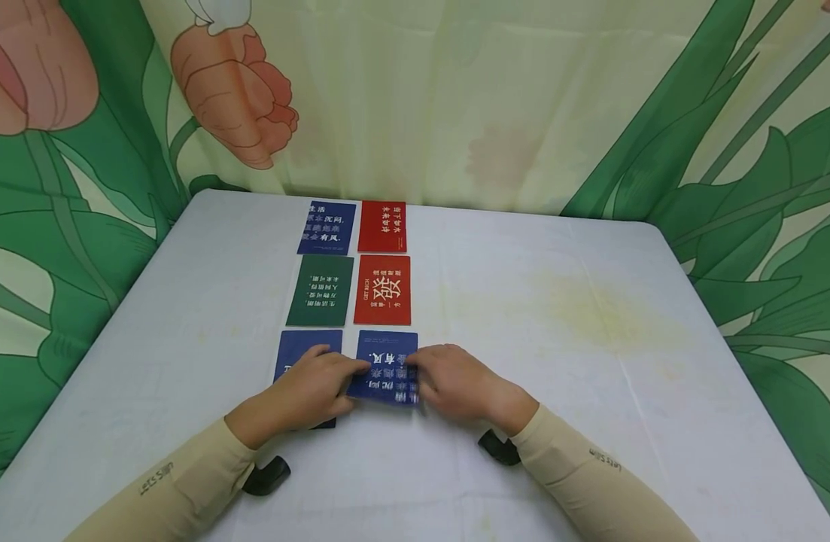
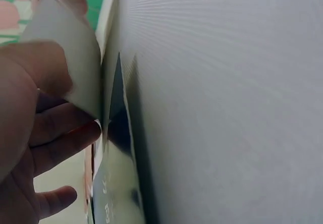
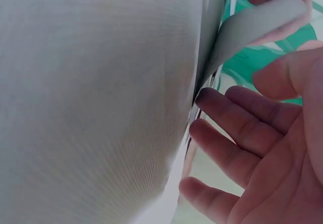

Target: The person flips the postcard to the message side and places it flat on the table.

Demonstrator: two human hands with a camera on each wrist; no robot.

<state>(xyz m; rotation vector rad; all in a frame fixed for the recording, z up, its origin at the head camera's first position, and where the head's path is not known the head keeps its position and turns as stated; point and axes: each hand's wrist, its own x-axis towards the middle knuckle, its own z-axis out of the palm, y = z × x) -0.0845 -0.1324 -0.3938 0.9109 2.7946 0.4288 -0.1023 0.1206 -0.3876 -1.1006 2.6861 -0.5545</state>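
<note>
A blue card [image 1: 386, 376] with white lettering lies between both hands, its near edge lifted and bowed. My left hand [image 1: 313, 388] pinches its left side, the thumb against the pale underside [image 2: 75, 47] in the left wrist view. At the card's right edge is my right hand [image 1: 462, 384], its index fingertip over the print. In the right wrist view, that hand's thumb [image 3: 277, 77] stands apart from its spread fingers, which are close to the edge of the card [image 3: 242, 30]. Another blue card [image 1: 306, 342] lies partly hidden beneath my left hand.
Beyond the hands, a green card [image 1: 320, 290] lies beside a red card [image 1: 382, 290]. Farther back are a blue card [image 1: 326, 227] and another red card [image 1: 382, 226]. All rest on a white-covered table [image 1: 557, 339] before a floral curtain [image 1: 442, 98].
</note>
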